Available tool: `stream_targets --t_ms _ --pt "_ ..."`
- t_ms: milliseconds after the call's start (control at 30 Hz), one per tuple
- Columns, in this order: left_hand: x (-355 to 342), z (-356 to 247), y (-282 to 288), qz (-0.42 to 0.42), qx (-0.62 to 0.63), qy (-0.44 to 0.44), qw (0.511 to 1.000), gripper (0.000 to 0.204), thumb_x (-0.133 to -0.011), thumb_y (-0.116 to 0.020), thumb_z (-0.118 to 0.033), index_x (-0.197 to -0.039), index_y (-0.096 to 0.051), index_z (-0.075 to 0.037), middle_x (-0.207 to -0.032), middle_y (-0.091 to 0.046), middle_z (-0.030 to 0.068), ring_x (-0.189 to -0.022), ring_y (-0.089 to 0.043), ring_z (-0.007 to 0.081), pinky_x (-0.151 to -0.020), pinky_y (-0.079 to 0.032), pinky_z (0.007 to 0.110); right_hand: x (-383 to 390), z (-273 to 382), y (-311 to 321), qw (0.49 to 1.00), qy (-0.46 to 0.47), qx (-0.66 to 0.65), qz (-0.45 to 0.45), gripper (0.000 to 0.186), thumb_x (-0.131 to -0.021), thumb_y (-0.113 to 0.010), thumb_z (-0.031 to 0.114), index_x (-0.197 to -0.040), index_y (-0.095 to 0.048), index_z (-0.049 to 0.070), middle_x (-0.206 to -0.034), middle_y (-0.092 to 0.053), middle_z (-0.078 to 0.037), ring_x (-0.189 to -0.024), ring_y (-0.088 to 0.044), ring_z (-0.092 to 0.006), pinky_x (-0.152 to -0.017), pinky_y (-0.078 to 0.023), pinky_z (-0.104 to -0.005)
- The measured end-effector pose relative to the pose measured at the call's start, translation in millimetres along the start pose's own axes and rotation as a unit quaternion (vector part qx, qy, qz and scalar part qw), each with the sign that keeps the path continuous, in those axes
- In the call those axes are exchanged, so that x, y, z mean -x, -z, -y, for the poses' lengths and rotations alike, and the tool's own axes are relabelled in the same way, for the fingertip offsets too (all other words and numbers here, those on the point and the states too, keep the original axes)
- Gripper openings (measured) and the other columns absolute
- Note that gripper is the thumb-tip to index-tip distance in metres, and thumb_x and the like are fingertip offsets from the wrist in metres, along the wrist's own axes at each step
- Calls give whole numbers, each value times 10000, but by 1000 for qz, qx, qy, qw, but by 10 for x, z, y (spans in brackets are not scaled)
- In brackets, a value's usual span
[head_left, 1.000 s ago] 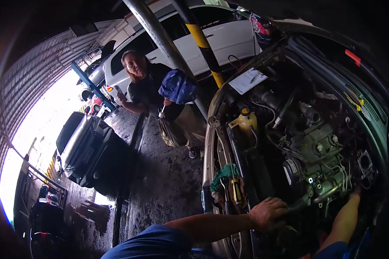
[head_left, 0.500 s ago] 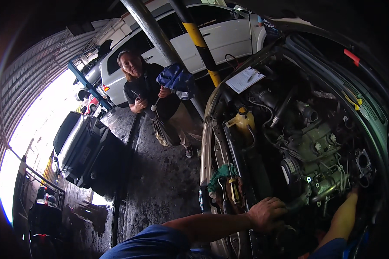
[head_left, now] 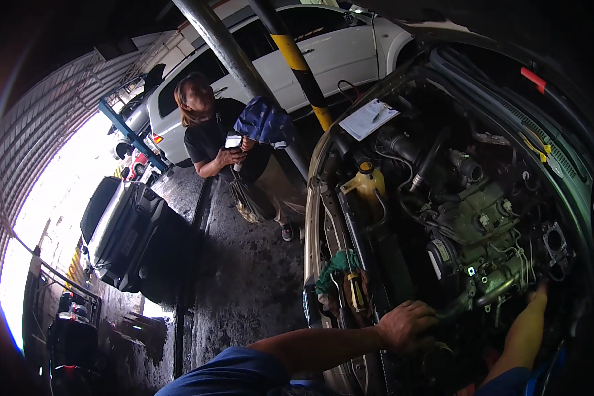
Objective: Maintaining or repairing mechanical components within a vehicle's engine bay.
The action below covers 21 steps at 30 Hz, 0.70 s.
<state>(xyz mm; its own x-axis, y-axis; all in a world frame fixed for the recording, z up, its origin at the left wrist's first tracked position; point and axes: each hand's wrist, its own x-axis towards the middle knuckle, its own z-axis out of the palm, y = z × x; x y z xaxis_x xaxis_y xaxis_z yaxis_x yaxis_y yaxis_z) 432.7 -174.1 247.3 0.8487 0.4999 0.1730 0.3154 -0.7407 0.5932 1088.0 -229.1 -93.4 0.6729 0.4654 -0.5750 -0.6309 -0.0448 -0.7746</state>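
- Nearest: left hand (head_left: 409,327), clenched over a dark rubber hose (head_left: 452,309) at the low front of the engine bay; knuckles up, forearm coming from the lower edge in a blue sleeve.
- Hose: thick, matte black, curved; long axis running up and to the right from the fist toward the grey metal engine block (head_left: 488,224). Nearer to the left hand than to the right one.
- Right hand (head_left: 540,290): reached deep between block and a round metal flange (head_left: 553,241), fingers hidden in shadow; grip cannot be told.
- Just left of the fist: green rag (head_left: 333,267), soft and crumpled, and a screwdriver with yellow handle (head_left: 355,290), on the front panel.
- Farther: yellowish plastic reservoir (head_left: 366,181), glossy; white paper sheet (head_left: 369,117) on the bay edge.
- Farthest: another person standing on wet concrete floor (head_left: 244,277), white car (head_left: 310,53) behind.
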Motion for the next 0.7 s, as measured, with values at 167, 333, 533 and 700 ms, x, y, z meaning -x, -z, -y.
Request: stream_targets --t_ms 167,333,533,700 --pt "-17 3 13 -6 7 -12 1000 442 -770 -726 -305 -1116 -626 -48 -1175 -595 139 -1166 -549 312 -981 -435 493 -203 -14 172 997 -48 56 -30 512 -991 -368 561 -1273 -575 187 -1170 -609 13 -946 -558 -167 -769 -481 -303" --pt "5 35 -29 -7 -9 0 1000 456 -764 -731 -313 -1124 -627 -54 -1176 -603 137 -1160 -555 317 -990 -431 489 -48 27 14 998 -25 63 -10 557 -980 -367 580 -1345 -526 190 -1314 -537 7 -1038 -538 -173 -829 -473 -300" --pt "-29 45 -61 -7 -9 -12 1000 463 -770 -730 -326 -1139 -642 -61 -1187 -611 150 -1131 -585 333 -965 -464 477 953 4 -442 882 271 366 -124 537 -790 -498 287 -1293 -565 112 -1162 -602 -154 -993 -574 -311 -822 -469 -384" --pt "-147 124 -121 -32 -28 -87 995 384 -725 -750 -260 -1048 -669 -67 -1035 -663 173 -999 -635 349 -889 -498 473 2176 189 -974 761 361 500 -203 561 -702 -654 28 -1258 -577 51 -1175 -612 -253 -1121 -582 -402 -950 -465 -423"
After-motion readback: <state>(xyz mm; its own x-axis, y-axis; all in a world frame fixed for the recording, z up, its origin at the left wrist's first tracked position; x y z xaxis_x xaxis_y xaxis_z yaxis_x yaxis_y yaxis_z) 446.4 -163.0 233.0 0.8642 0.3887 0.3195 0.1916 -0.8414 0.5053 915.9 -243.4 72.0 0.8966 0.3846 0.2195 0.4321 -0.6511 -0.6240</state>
